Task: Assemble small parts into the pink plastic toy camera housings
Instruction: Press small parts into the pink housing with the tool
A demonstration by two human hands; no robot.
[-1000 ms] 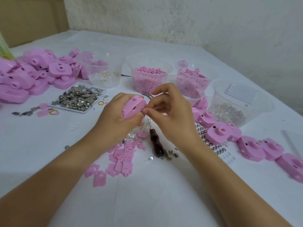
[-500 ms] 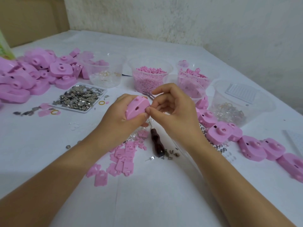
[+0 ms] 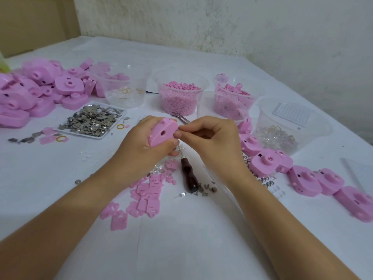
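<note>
My left hand (image 3: 145, 144) grips a pink toy camera housing (image 3: 162, 133) above the table centre, tilted so its edge with a round hole faces me. My right hand (image 3: 212, 142) is curled against the housing's right edge, thumb and forefinger pinching something small there; the part itself is too small to make out. A heap of pink housings (image 3: 36, 91) lies at the far left. A row of housings (image 3: 302, 178) runs along the right. Flat pink plates (image 3: 147, 190) lie under my hands.
A white tray of small metal pieces (image 3: 92, 120) sits left of my hands. Clear tubs hold pink pellets (image 3: 179, 93), pink parts (image 3: 232, 98), rings (image 3: 123, 89) and clear bits (image 3: 282, 128). A dark-handled screwdriver (image 3: 188, 174) and loose screws (image 3: 205, 188) lie below my right hand.
Both hands keep their hold on the housing. The housing has tilted slightly, and my right fingers have shifted a little along its right edge.
</note>
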